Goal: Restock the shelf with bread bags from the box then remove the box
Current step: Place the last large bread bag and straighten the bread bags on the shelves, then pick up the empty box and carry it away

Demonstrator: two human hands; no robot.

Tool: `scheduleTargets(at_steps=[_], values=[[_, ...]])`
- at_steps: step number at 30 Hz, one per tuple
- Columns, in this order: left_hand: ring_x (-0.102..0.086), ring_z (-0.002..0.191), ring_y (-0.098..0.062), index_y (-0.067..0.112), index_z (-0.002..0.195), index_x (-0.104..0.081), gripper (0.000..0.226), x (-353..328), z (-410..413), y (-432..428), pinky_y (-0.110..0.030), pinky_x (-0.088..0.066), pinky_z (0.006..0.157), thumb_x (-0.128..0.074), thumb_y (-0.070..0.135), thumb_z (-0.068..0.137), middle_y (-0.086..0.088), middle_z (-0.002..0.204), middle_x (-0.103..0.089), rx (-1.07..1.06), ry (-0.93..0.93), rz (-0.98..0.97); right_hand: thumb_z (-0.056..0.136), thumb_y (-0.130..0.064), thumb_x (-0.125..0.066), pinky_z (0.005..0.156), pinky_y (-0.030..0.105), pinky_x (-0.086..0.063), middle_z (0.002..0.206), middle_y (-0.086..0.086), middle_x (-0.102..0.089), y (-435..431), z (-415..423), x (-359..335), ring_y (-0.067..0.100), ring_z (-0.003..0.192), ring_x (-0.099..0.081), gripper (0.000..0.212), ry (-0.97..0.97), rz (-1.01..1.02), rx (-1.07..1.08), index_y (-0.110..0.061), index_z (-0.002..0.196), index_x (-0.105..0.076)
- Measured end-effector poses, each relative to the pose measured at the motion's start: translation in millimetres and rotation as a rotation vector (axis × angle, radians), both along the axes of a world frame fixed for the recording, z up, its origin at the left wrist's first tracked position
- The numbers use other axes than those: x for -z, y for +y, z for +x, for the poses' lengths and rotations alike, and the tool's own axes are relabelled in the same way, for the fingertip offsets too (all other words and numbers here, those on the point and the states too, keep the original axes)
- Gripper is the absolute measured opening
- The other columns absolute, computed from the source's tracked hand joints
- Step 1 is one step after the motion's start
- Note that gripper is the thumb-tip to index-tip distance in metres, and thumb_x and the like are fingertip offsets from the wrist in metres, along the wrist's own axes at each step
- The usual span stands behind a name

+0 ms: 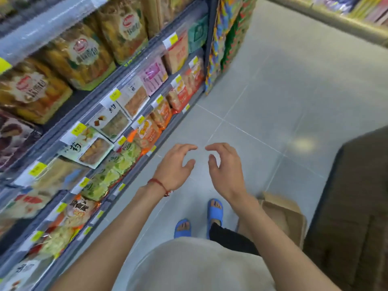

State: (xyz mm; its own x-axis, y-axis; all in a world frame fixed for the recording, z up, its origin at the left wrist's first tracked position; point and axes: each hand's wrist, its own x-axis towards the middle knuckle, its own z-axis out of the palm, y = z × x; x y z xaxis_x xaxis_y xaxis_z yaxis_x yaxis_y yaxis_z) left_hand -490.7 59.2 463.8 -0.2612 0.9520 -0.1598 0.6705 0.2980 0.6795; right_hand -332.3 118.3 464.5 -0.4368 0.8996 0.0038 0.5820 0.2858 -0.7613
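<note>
Both hands are hanging empty over the aisle floor, left hand [175, 168] and right hand [225, 169] loosely curled, bread bags [81, 57] are sitting on the shelf [134, 66], so I'm guessing the cardboard box [283, 215] by the right foot is waiting for removal.

Floor [283, 97] ahead open; shelf [117, 114] packed left, box [283, 215] right.
</note>
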Motion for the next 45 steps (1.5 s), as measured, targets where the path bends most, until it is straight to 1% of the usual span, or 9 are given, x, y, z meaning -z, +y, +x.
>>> scheduleTargets(at_steps=[3,12,16,22,27,32,35,40,45], values=[[-0.058,0.109,-0.012,0.028,0.126,-0.061,0.031,3,24,-1,-0.027,-0.047,0.094,-0.057,0.023,0.095,0.007,0.123,-0.058,0.075,-0.077,-0.003,0.097,-0.007,-0.055,0.098,0.033,-0.049,0.118,-0.008,-0.064,-21,36,8,0.009,0.115,-0.053,0.029,0.025,-0.042,0.208,-0.023,0.116,-0.069],[-0.062,0.100,-0.011,0.022,0.123,-0.063,0.030,22,135,14,-0.016,-0.040,0.081,-0.059,0.018,0.094,0.006,0.121,-0.062,0.360,-0.125,-0.117,0.097,-0.009,-0.057,0.100,0.043,-0.050,0.111,-0.012,-0.065,-95,163,28,0.016,0.113,-0.060,0.026,0.068,-0.181,0.651,-0.023,0.114,-0.070],[-0.063,0.099,-0.013,0.021,0.123,-0.063,0.029,37,202,19,-0.018,-0.041,0.081,-0.058,0.018,0.094,0.005,0.119,-0.063,0.456,-0.138,-0.198,0.098,-0.010,-0.058,0.099,0.046,-0.052,0.118,-0.006,-0.068,-116,229,42,0.018,0.112,-0.063,0.025,0.085,-0.245,0.794,-0.020,0.117,-0.070],[-0.062,0.100,-0.013,0.021,0.121,-0.063,0.029,69,297,16,-0.019,-0.044,0.084,-0.057,0.016,0.094,0.005,0.119,-0.064,0.554,-0.102,-0.310,0.098,-0.006,-0.058,0.102,0.035,-0.049,0.119,0.000,-0.069,-139,327,62,0.016,0.113,-0.062,0.026,0.073,-0.311,0.954,-0.015,0.119,-0.070],[-0.062,0.103,-0.013,0.019,0.121,-0.064,0.028,85,358,25,-0.026,-0.049,0.093,-0.055,0.014,0.095,0.005,0.119,-0.064,0.673,-0.051,-0.364,0.097,-0.003,-0.057,0.103,0.044,-0.052,0.114,-0.002,-0.068,-149,388,94,0.017,0.111,-0.064,0.027,0.146,-0.348,1.191,-0.015,0.117,-0.071],[-0.063,0.093,-0.013,0.018,0.114,-0.066,0.028,107,411,61,-0.024,-0.049,0.087,-0.052,0.007,0.092,0.004,0.111,-0.066,0.797,0.014,-0.371,0.096,-0.004,-0.058,0.098,0.047,-0.054,0.112,-0.001,-0.069,-149,417,124,0.018,0.107,-0.065,0.025,0.220,-0.378,1.401,-0.015,0.114,-0.071],[-0.065,0.096,-0.015,0.018,0.113,-0.067,0.029,133,438,83,-0.031,-0.052,0.091,-0.050,0.008,0.092,0.004,0.111,-0.067,0.900,0.065,-0.397,0.097,-0.004,-0.056,0.098,0.045,-0.053,0.112,0.000,-0.068,-145,420,147,0.019,0.106,-0.065,0.026,0.227,-0.418,1.521,-0.017,0.114,-0.071],[-0.067,0.098,-0.017,0.025,0.111,-0.066,0.030,194,470,136,-0.038,-0.055,0.086,-0.049,0.025,0.086,0.005,0.109,-0.069,1.159,0.199,-0.438,0.096,-0.006,-0.055,0.092,0.046,-0.056,0.107,0.000,-0.069,-130,410,198,0.020,0.098,-0.067,0.026,0.284,-0.459,1.745,-0.019,0.110,-0.071],[-0.064,0.106,-0.018,0.023,0.116,-0.065,0.031,272,503,186,-0.035,-0.052,0.092,-0.051,0.012,0.090,0.003,0.115,-0.067,1.495,0.421,-0.411,0.097,-0.007,-0.054,0.089,0.043,-0.056,0.102,-0.007,-0.065,-112,400,265,0.021,0.098,-0.066,0.025,0.270,-0.455,1.885,-0.020,0.109,-0.072]])
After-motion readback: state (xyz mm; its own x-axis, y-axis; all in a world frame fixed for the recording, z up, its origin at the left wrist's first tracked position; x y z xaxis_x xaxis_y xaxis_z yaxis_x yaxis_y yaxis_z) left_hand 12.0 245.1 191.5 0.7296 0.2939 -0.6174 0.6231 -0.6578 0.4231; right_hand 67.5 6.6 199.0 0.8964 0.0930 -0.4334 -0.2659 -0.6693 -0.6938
